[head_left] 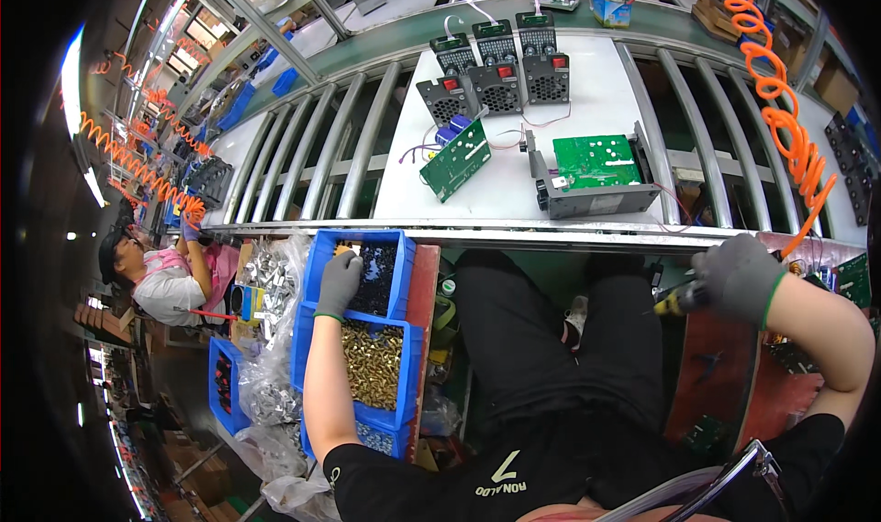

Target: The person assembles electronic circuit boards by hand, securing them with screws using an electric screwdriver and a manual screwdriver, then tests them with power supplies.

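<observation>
My left hand (340, 283), in a grey glove, is over the left side of a blue bin of small black parts (377, 274). Its fingers are curled together, and what they hold, if anything, is hidden. At the right, my gloved right hand (740, 276) grips a yellow and black power screwdriver (677, 301), its tip pointing left. On the white work board (413, 187) sits a dark metal housing (601, 201) with a green circuit board (596, 162) inside. Another green circuit board (457, 161) leans tilted beside it, with blue components and wires attached.
Several black perforated units with red switches (496, 86) stand at the board's far side. Rollers (367, 141) flank it. A blue bin of brass-coloured screws (371, 364) lies nearer me. An orange coiled hose (780, 123) hangs at right. Another person (174, 279) works at far left.
</observation>
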Demonstrator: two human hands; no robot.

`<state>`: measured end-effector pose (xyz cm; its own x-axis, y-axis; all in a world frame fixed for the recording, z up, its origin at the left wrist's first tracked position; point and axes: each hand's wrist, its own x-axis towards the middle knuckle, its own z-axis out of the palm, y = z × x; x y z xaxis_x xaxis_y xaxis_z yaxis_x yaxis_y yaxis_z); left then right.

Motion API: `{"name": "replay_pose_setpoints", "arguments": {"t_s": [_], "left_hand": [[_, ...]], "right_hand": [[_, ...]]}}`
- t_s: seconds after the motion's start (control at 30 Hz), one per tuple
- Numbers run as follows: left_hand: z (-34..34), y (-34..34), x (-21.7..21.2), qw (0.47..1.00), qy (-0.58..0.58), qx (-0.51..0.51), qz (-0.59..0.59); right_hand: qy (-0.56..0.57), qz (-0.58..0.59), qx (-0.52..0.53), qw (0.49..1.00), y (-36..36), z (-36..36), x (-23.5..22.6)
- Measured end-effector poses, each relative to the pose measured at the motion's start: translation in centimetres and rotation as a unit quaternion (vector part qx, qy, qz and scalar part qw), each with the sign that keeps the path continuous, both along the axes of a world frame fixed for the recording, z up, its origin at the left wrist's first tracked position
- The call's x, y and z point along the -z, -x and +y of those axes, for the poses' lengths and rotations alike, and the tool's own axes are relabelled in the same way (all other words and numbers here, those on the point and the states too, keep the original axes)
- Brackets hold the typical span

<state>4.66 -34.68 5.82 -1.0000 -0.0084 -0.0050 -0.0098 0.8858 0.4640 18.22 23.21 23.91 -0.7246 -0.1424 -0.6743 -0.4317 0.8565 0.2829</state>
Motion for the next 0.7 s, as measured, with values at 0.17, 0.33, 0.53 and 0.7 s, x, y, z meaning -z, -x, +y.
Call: {"name": "replay_pose_setpoints", "arguments": {"t_s": [0.17, 0.33, 0.53, 0.7], "left_hand": [[0.7, -0.3, -0.4, 0.995, -0.098, 0.005, 0.012], [3.3, -2.5, -2.4, 0.921, -0.388, -0.007, 0.023], [6.0, -5.2, -4.3, 0.86, -0.508, 0.031, 0.018], [9.0, -7.7, -4.6, 0.819, -0.568, -0.072, 0.014]], "right_hand": [[0.206, 0.119, -0.126, 0.963, -1.8, -5.5, -2.1], [0.376, 0.141, -0.156, 0.902, -0.5, -8.3, 0.6], [0.441, 0.231, -0.099, 0.862, 1.1, -7.6, 6.2], [0.407, 0.228, -0.035, 0.884, 1.4, -4.2, 9.1]]}}
